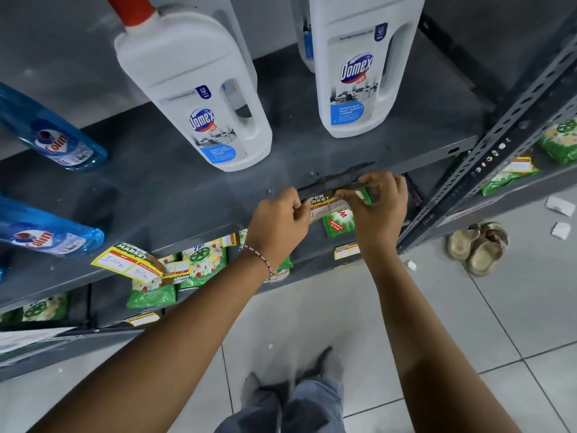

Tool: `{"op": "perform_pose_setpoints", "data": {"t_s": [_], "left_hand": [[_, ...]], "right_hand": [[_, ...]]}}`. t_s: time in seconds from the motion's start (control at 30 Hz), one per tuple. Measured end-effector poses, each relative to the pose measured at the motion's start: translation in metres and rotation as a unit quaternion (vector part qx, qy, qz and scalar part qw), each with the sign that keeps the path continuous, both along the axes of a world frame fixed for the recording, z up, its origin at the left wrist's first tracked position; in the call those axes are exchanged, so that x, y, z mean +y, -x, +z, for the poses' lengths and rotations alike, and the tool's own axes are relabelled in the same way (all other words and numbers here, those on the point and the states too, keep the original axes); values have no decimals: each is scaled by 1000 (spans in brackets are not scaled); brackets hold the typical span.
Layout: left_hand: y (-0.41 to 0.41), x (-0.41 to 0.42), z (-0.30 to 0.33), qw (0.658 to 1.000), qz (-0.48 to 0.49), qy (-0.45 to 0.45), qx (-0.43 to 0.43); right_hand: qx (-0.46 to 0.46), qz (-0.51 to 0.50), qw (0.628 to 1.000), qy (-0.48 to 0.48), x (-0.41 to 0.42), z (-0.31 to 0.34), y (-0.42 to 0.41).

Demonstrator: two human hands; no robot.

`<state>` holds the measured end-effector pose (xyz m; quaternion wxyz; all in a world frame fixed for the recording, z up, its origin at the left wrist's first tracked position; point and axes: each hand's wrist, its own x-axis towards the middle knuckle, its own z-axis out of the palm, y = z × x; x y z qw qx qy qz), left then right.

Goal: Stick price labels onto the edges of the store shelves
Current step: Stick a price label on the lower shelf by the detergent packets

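1. At far left, two blue Colin bottles [53, 145] lie tilted on the grey shelf [175, 195].
2. Below them, a yellow price label [129, 264] sits on the shelf's front edge, with "100" and "80" handwritten on it.
3. Green packets [153, 292] fill the lower shelf under that label.
4. A white Domex jug [199, 98] stands behind your left hand; a second jug [352, 67] stands further right.
5. Your left hand [278, 223], with a beaded band at the wrist, pinches the left end of a second label [324, 206].
6. That label lies at the shelf's front edge, stretched between both hands.
7. Your right hand [377, 204] pinches the label's right end, its fingers curled over the edge.
8. To the right, a slotted post [487, 154] runs diagonally.
9. Beyond it, sandals [477, 245] and paper scraps [559, 207] lie on the tiled floor.
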<state>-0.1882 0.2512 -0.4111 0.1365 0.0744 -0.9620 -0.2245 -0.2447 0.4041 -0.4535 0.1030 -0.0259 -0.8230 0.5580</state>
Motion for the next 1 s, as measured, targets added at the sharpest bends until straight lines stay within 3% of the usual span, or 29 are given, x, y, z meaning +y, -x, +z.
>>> {"op": "perform_pose_setpoints", "data": {"t_s": [0.23, 0.37, 0.47, 0.57, 0.63, 0.73, 0.87, 1.0], "left_hand": [[-11, -22, 20, 998, 32, -25, -50], [-44, -83, 49, 996, 80, -5, -41], [-80, -147, 66, 994, 90, 5, -70], [-111, -202, 75, 985, 53, -1, -166], [-125, -229, 71, 978, 46, -8, -203], [-140, -250, 62, 982, 31, 6, -184], [-165, -270, 59, 986, 31, -89, -134], [-220, -304, 48, 977, 103, -177, -68]], "right_hand": [[-20, -57, 998, 25, -5, 2, -12], [-28, -93, 994, 57, -32, -3, -51], [-113, 37, 987, 106, -87, -4, -100], [-184, 202, 951, 145, -154, -4, -136], [-218, 259, 931, 134, -196, 2, -150], [-204, 284, 930, 115, -242, 10, -168], [-180, 264, 938, 137, -265, 17, -191], [-128, 271, 944, 138, -289, 31, -213]]}}
